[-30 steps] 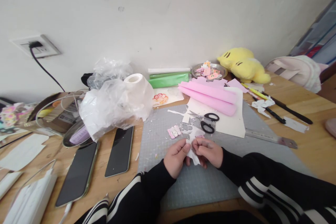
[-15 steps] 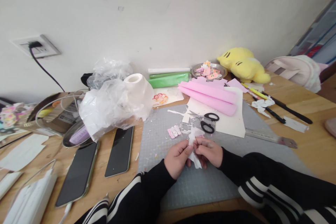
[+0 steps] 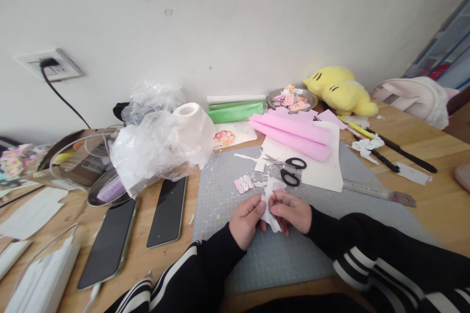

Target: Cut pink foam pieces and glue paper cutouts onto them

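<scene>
My left hand (image 3: 246, 219) and my right hand (image 3: 293, 211) meet over a grey cutting mat (image 3: 257, 254), both pinching a small white paper scrap (image 3: 270, 215) between their fingertips. Just beyond the hands lie a small pink sticker piece (image 3: 244, 184) and black-handled scissors (image 3: 290, 170) resting on a cream sheet (image 3: 323, 171). Both arms wear black sleeves with white stripes.
Two phones (image 3: 110, 239) (image 3: 168, 211) lie left of the mat beside crumpled clear plastic bags (image 3: 154, 144) and a white roll (image 3: 194, 117). Pink foam rolls (image 3: 293, 132), a green roll (image 3: 237, 111), a yellow plush toy (image 3: 341, 90), a metal ruler (image 3: 378, 191) and pens (image 3: 389, 149) lie behind and right.
The fingers shift slightly on the white scrap, which turns a little between the hands. Nothing else has moved.
</scene>
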Motion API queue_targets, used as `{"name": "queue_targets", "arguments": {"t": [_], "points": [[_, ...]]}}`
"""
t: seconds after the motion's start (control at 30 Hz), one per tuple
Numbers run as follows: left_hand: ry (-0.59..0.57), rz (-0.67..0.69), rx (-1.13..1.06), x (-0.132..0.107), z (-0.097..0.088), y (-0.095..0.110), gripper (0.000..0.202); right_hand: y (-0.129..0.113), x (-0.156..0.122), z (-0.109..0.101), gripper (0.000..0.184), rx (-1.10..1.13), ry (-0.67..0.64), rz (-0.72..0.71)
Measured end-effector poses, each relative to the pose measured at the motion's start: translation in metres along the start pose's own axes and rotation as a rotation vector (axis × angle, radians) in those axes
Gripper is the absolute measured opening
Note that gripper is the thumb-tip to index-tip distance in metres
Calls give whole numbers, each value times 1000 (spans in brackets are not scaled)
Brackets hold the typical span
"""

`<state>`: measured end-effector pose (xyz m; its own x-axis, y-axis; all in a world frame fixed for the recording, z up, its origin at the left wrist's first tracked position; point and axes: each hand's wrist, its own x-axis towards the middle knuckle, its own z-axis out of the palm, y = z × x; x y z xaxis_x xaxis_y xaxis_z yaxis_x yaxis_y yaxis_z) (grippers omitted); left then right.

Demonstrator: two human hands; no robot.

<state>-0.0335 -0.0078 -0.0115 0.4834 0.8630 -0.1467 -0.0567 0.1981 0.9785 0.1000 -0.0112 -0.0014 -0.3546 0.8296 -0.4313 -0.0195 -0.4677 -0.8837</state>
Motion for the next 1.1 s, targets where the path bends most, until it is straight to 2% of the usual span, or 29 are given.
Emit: {"name": "queue_targets", "arguments": {"t": [0.2,0.6,0.67,0.8,0.87,0.93,1.1], "points": [[5,-14,112,0,-1,-1,33,2,0,0,8,-51,33,-2],[42,8,70,-2,-2,-3,33,2,-1,1,4,-30,35,11],[76,11,49,-2,-2,-1,33,2,-1,1,4,-24,31,17],[246,13,-23,0,-4,2,33,2,-1,1,6,-4,27,41],[276,11,-28,0,-4,3,33,1,0,1,7,6,33,50],[238,8,7,0,-4,3,33,1,0,0,8,5,40,49],[60,0,162,0,-3,0,33,2,1,-1,10,-69,44,15]]}}
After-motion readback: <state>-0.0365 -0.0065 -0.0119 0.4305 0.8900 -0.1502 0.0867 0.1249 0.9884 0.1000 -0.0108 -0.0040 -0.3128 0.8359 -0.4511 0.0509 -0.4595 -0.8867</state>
